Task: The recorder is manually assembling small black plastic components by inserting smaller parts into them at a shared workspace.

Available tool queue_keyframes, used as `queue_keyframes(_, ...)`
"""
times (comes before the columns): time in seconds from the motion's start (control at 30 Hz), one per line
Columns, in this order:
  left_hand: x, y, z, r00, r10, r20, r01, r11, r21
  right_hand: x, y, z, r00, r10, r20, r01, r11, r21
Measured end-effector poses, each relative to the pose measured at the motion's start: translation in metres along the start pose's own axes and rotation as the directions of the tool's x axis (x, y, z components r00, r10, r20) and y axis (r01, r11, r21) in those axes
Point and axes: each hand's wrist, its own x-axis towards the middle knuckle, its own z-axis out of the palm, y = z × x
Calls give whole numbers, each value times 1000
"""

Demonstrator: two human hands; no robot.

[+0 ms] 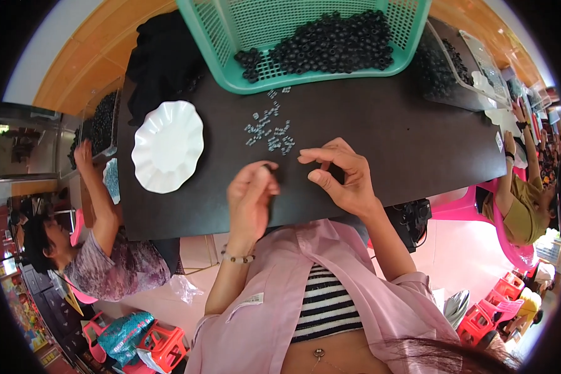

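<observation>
My left hand [250, 194] is closed, its thumb and forefinger pinching a small dark piece [270, 167] that is mostly hidden by the fingers. Beside it, my right hand [346, 173] hovers over the table with thumb and fingers apart, and I see nothing between them. Just beyond both hands lies a loose scatter of small clear pieces [272, 132] on the dark table [386, 131]. Farther back stands a green perforated basket [243, 84], holding a heap of small round black parts [336, 43].
A white scalloped dish [168, 146] sits at the left, with black cloth [165, 59] behind it. Bins of black parts stand at far right [445, 81] and far left [103, 121]. Another person [115, 258] works at the left, one more [520, 212] at the right by a pink chair.
</observation>
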Motion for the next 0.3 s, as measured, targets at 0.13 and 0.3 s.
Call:
queue_keyframes(0.13, -10, -11, -23, 810, 561, -170, -319, 666, 675, -10, 21, -26, 998, -6, -61, 4, 999, -40)
queue_keyframes(0.3, -7, -12, -23, 812, 540, -222, -270, 684, 678, -18, 25, -36, 999, 48, 4, -47, 996, -75)
